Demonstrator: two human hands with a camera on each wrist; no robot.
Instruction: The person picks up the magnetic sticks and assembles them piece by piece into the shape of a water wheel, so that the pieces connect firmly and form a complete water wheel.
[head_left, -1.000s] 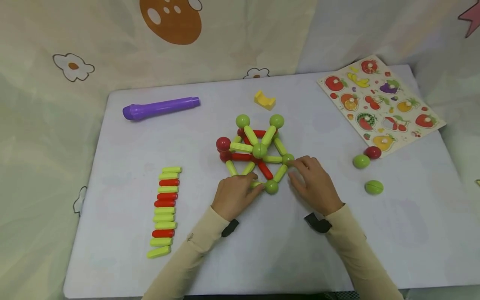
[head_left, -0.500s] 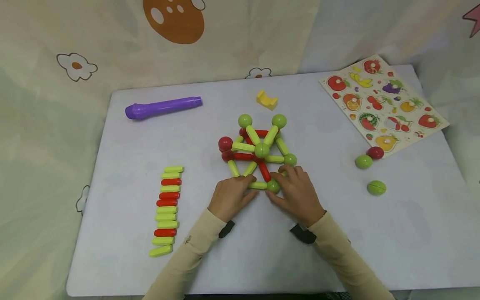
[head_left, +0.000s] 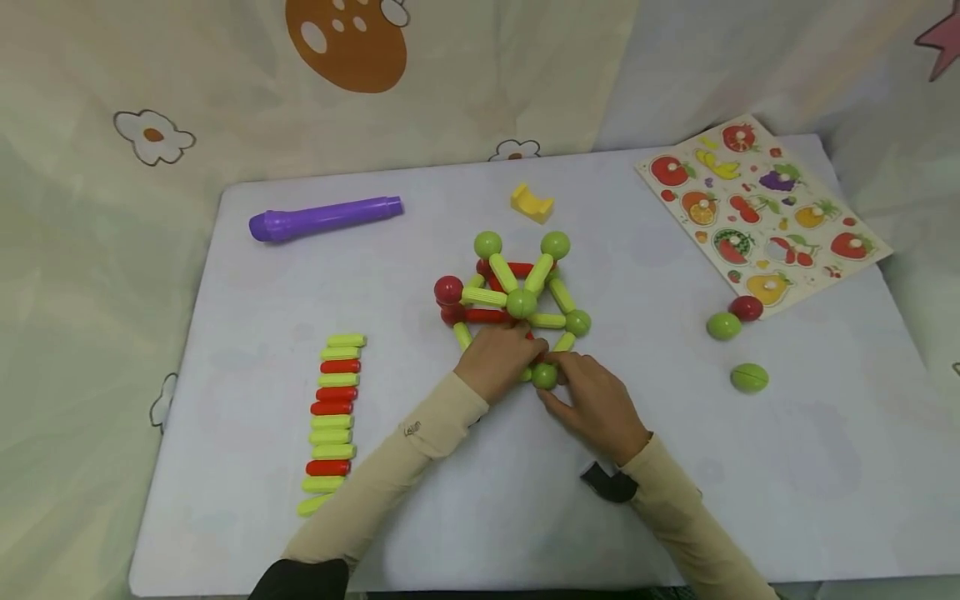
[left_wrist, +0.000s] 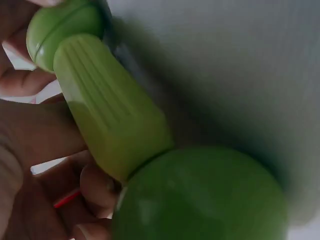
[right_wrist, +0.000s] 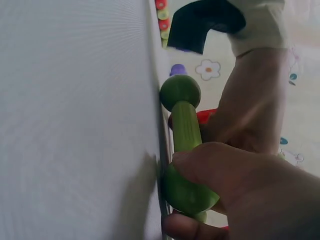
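A magnetic-looking frame of green and red rods and balls stands mid-table in the head view. My right hand (head_left: pixel 597 406) pinches the green ball (head_left: pixel 544 376) at its front corner, thumb on the near side. My left hand (head_left: pixel 497 360) reaches over the front of the frame, its fingers curled around the red rod (head_left: pixel 531 335) that runs back from that ball; most of this rod is hidden. A green rod (left_wrist: pixel 107 107) joins two green balls in front of the left hand in the left wrist view. In the right wrist view, the thumb presses the nearer green ball (right_wrist: pixel 187 192).
Loose red and green rods (head_left: pixel 332 422) lie in a column at the left. Behind the frame are a purple microphone-shaped toy (head_left: pixel 326 219) and a yellow notched block (head_left: pixel 532 202). To the right lie a fruit puzzle board (head_left: pixel 763 212), a red ball (head_left: pixel 746 308) and two green balls (head_left: pixel 749 377).
My right hand has gone from the right-hand ball to the front green ball. My left hand has shifted right and forward, from the frame's front left to the red rod.
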